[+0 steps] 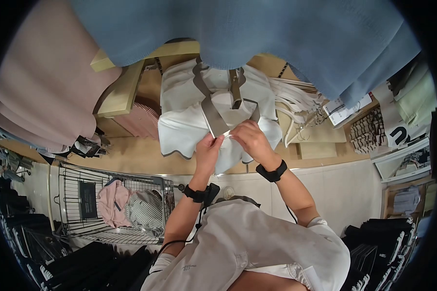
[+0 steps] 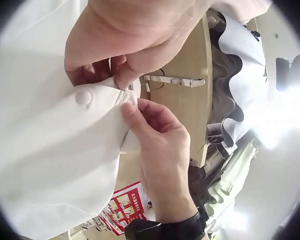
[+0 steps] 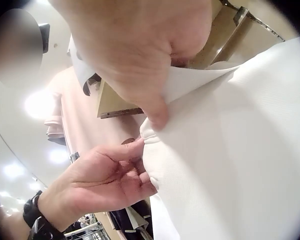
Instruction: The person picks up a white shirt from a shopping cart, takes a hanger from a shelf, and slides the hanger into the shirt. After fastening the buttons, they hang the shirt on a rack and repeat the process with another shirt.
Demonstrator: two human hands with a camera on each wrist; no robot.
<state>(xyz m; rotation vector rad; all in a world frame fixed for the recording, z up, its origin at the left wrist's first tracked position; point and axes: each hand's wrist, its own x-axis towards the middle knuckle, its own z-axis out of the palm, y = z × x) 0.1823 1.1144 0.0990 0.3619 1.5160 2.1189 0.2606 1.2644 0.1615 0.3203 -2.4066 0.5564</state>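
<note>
A white top with grey inner edging (image 1: 179, 128) lies spread on the wooden shelf in front of me, its front edges folded outward. My left hand (image 1: 209, 153) pinches its lower front edge between thumb and fingers. Close beside it, my right hand (image 1: 252, 140) pinches the same edge, the fingertips of both hands almost meeting. In the left wrist view a round white button (image 2: 82, 97) shows on the fabric near the left fingers, some of which are hidden behind the cloth. The right wrist view shows the cloth (image 3: 225, 150) stretching away from both hands.
Blue garments (image 1: 277, 39) hang overhead and pink ones (image 1: 43, 82) hang at the left. White hangers (image 1: 296, 106) are piled right of the top. A wire shopping cart (image 1: 68, 194) with pink and striped clothes stands at lower left. Dark clothes (image 1: 374, 242) hang behind on the right.
</note>
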